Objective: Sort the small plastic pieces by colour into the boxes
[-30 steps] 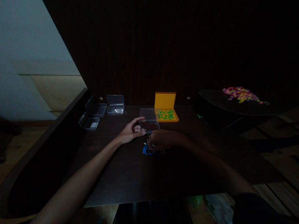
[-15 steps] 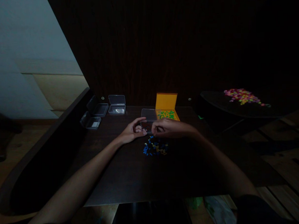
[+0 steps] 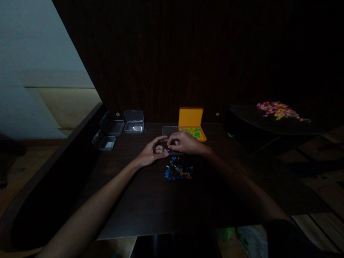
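My left hand [image 3: 153, 152] rests on the dark table [image 3: 140, 198], fingers curled round the left side of a small clear open box [image 3: 170, 131]. My right hand [image 3: 183, 143] is over that box, its fingertips pinched together at the box's front left; what they hold is too small to see. A small heap of blue and yellow pieces [image 3: 178, 171] lies on the table just in front of both hands. Behind the right hand stands an open orange box [image 3: 191, 121] with green pieces in it.
Three clear open boxes sit at the table's far left [image 3: 134, 121] [image 3: 114, 126] [image 3: 105, 141]. A raised dark ledge [image 3: 49, 163] runs along the left side. To the right, a second dark surface carries a pile of mixed coloured pieces [image 3: 277, 109].
My right hand rose from the blue and yellow heap and moved back and left over the clear box. The left hand stayed in place.
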`<state>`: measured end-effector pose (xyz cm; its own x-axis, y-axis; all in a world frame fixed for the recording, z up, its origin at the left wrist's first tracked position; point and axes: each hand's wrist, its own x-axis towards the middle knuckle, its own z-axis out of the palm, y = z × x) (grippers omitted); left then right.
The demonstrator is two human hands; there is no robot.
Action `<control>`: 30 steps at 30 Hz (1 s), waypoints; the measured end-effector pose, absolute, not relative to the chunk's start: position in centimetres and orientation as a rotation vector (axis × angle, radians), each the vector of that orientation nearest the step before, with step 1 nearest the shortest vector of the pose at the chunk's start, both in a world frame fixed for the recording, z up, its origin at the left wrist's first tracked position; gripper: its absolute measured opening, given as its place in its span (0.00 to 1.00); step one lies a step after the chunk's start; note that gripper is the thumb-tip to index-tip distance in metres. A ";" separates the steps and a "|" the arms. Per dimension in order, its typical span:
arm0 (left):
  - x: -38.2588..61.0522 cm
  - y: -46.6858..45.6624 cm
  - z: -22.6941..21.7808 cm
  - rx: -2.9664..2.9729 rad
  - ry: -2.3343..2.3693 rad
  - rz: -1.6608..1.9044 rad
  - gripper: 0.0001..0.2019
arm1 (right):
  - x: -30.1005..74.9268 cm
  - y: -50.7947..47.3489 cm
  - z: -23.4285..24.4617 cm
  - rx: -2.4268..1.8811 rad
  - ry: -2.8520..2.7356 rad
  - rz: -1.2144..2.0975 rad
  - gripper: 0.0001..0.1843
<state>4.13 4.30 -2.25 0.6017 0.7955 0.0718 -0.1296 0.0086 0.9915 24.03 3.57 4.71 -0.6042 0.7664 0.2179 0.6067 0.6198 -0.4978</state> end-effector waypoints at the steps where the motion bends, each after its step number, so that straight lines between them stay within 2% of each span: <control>1: 4.1 4.3 -2.2 1.379 0.623 0.797 0.37 | 24.1 3.7 4.6 -1.077 -2.438 0.544 0.06; 24: 4.2 4.3 -2.2 1.399 0.601 0.790 0.38 | 23.6 4.3 3.8 -1.088 -2.486 0.644 0.08; 30: 4.1 4.3 -2.3 1.417 0.626 0.775 0.38 | 24.0 3.9 5.5 -1.175 -2.493 0.611 0.15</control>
<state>4.06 4.32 -2.25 0.6157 0.7850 0.0682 -0.0983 -0.0093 0.9951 24.02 3.86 5.46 -0.6117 0.7846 0.1011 0.6490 0.5708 -0.5030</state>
